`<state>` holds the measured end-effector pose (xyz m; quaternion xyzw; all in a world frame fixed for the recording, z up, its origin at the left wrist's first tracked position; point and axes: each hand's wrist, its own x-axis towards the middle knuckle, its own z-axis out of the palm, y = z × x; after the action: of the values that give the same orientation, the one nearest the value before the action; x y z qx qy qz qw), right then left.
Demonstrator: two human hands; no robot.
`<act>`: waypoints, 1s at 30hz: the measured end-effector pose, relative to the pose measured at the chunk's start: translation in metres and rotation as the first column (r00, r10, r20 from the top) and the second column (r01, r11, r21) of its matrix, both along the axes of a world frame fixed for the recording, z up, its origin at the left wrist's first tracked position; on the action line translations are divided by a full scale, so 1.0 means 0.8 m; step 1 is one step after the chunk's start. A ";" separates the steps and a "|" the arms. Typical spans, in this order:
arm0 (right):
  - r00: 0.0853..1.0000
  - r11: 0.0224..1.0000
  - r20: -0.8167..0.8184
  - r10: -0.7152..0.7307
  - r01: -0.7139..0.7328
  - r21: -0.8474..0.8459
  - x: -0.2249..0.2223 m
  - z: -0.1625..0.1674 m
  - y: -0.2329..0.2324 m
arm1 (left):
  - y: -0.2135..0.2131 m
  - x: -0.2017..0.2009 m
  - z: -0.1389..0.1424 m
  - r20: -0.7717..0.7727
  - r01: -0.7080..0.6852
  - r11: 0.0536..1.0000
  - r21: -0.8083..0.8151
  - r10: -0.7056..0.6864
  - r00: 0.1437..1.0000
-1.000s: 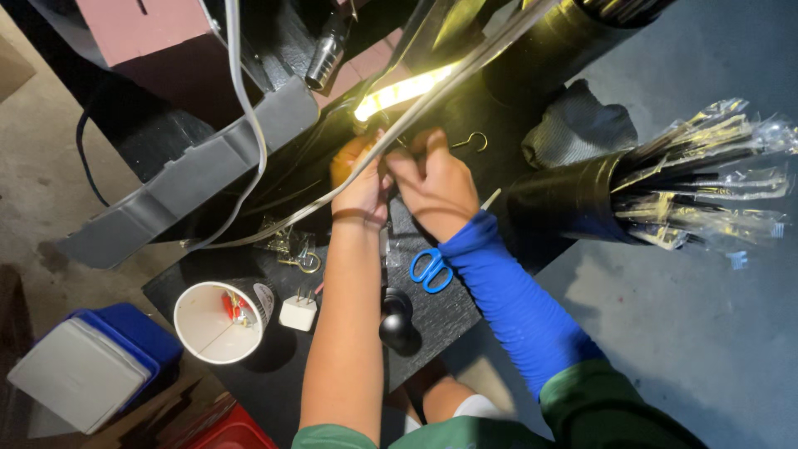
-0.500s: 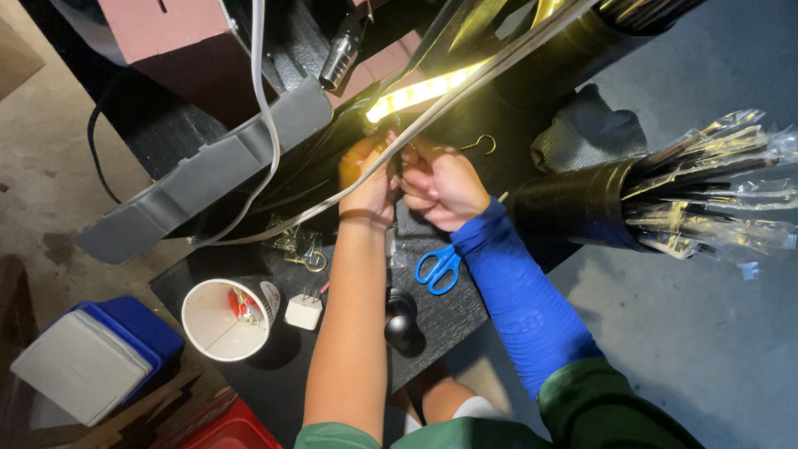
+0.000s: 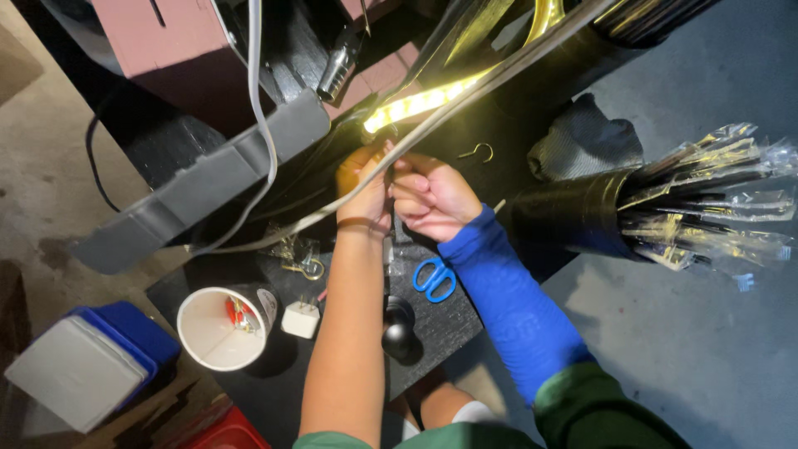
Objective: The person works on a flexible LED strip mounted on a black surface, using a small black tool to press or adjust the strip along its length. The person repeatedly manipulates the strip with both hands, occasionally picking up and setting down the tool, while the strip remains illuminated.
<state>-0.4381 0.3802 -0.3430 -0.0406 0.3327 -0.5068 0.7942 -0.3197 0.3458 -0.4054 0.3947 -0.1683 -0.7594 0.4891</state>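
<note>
My left hand (image 3: pixel 363 189) and my right hand (image 3: pixel 430 198) meet above a dark work surface (image 3: pixel 449 316), both closed on something small between the fingertips; what it is stays hidden. They work right under a glowing yellow light strip (image 3: pixel 416 103) and a pale cord (image 3: pixel 490 83) that runs diagonally across. My right forearm wears a blue sleeve (image 3: pixel 507 299). Blue-handled scissors (image 3: pixel 435 278) lie just below the hands.
A white paper cup (image 3: pixel 220 328) with small bits inside, a white plug adapter (image 3: pixel 300 319) and a black knob (image 3: pixel 399 333) sit on the surface. A black tube (image 3: pixel 582 216) holds wrapped rods. A blue and white box (image 3: pixel 83 366) stands at the left.
Both hands stay together on the small item under the light strip, shifting slightly to the right and down in view. Nothing was let go.
</note>
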 end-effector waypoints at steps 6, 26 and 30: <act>0.334 0.928 -0.893 -0.302 -0.113 -0.356 0.009 0.008 0.019 | 0.004 0.000 -0.001 -0.049 -0.004 0.999 -0.044 0.002 0.999; 0.158 0.920 -0.938 -0.309 -0.201 -0.336 -0.003 0.007 0.015 | 0.000 -0.001 0.000 -0.056 0.021 1.000 0.006 -0.020 0.998; -0.145 0.861 -0.874 -0.463 -0.307 -0.406 0.011 0.007 0.011 | 0.000 -0.001 -0.001 -0.087 0.015 0.999 0.029 -0.012 0.996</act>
<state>-0.4290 0.3892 -0.3377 -0.5879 0.6720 -0.4110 0.1840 -0.3202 0.3461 -0.4062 0.3672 -0.1384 -0.7816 0.4850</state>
